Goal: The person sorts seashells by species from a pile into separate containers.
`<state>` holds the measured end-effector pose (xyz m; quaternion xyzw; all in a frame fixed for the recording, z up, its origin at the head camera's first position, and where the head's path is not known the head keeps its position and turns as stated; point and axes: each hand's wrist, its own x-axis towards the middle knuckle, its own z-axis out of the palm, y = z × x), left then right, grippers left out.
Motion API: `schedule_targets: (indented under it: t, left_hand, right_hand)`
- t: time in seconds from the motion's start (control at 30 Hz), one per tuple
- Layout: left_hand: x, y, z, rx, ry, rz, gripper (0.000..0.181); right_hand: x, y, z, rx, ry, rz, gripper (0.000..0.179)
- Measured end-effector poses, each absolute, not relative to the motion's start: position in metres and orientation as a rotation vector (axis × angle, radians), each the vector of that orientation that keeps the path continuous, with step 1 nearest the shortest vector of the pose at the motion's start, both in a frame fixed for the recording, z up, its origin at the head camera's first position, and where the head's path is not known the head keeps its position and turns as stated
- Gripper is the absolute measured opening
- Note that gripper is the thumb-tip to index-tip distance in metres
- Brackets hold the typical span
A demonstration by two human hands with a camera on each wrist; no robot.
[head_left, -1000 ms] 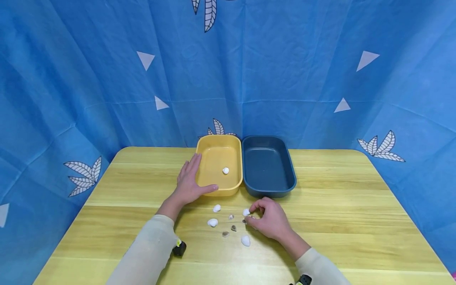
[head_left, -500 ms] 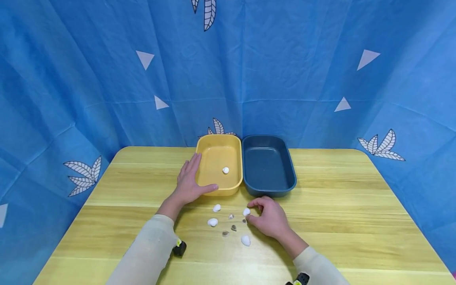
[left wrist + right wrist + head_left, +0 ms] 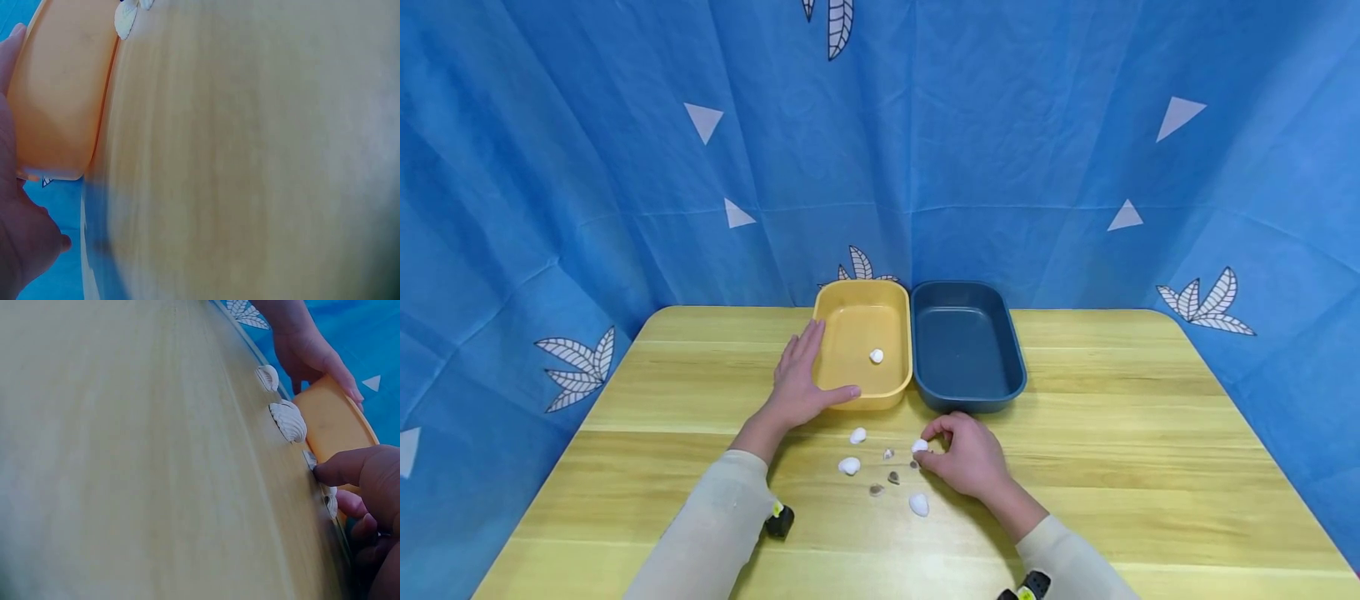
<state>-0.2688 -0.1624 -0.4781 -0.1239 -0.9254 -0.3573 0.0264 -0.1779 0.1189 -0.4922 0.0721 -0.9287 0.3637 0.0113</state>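
My left hand (image 3: 797, 392) lies with spread, straight fingers along the left side of the yellow tray (image 3: 859, 321), its thumb over the front rim. My right hand (image 3: 970, 454) has thumb and index finger curled around a white seashell (image 3: 919, 446) in front of the trays. In the right wrist view the right thumb (image 3: 340, 467) and a fingertip stand on either side of that shell (image 3: 331, 504). One white shell (image 3: 876, 356) sits inside the yellow tray. Loose white shells (image 3: 849, 466) and small brownish shells (image 3: 893, 477) lie left of the right hand.
A dark blue tray (image 3: 961, 350) stands against the yellow one, on its right. Another white shell (image 3: 919, 504) lies nearer the front of the wooden table (image 3: 1120, 442). A blue patterned cloth (image 3: 1015, 150) hangs behind the table's back edge.
The right index finger and thumb have shifted slightly and come around the white shell. My left hand keeps its place on the yellow tray. The head view has tilted slightly.
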Motion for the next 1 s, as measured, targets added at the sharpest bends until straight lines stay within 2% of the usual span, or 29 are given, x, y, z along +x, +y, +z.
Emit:
schedule_targets:
  t: [0.6, 1.0]
  left_hand:
    - [-0.266, -0.164, -0.477, -0.352, -2.881, -1.099, 0.125]
    - [-0.268, -0.162, -0.475, -0.365, -2.882, -1.089, 0.125]
  right_hand:
    - [-0.179, 0.125, -0.489, 0.207, -2.801, 1.447, 0.021]
    - [-0.172, 0.117, -0.462, 0.304, -2.747, 1.434, 0.023]
